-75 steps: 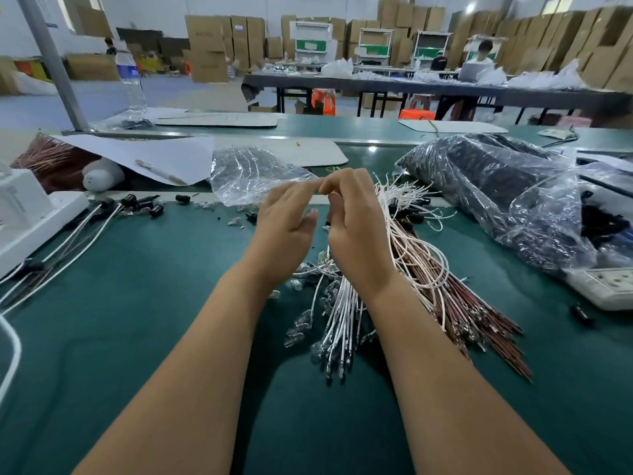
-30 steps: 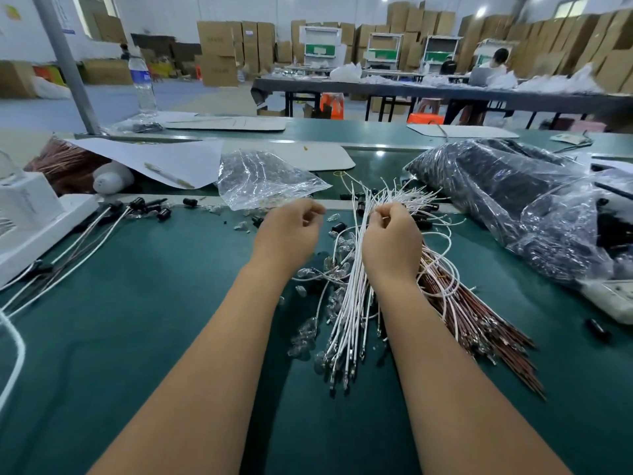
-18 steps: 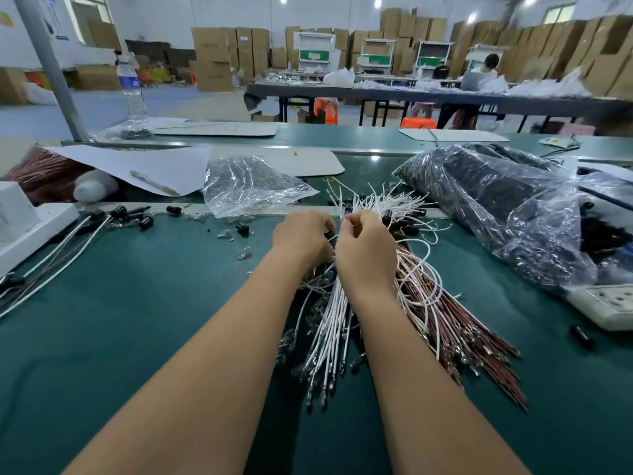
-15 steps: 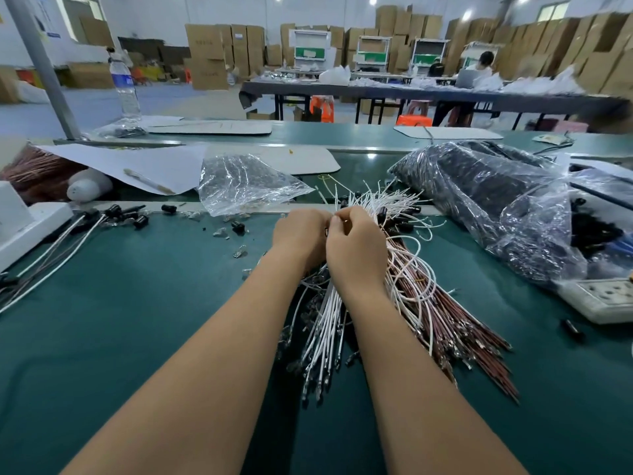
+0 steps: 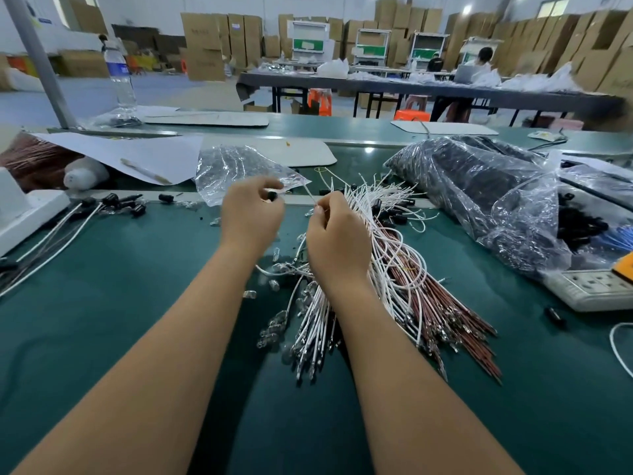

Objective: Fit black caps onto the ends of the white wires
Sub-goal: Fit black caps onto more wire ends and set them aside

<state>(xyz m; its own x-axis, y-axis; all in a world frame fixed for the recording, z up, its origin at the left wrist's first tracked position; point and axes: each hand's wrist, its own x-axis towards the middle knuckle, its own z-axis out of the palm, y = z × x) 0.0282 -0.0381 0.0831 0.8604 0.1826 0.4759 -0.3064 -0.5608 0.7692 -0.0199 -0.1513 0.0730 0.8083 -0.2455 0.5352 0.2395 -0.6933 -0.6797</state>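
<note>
Mid-cycle, cap and wire not yet joined. Left hand [image 5: 251, 217] pinches one black cap [image 5: 271, 195] at its fingertips. Right hand [image 5: 337, 240] grips the white wires [image 5: 383, 214] bundle on the desk [image 5: 102, 320], one wire end [image 5: 310, 193] sticking out toward the cap, just apart. Next, probably: line up cap bore with that tip, push on.

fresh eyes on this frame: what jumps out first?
The two bare hands at centre: the left hand pinches a small black cap, and the right hand pinches a single thin white wire whose end points toward the cap, not yet fitted. Under the right hand a loose bundle of white wires fans across the green table mat, and a big clear plastic bag of black parts sits at the right.
</note>
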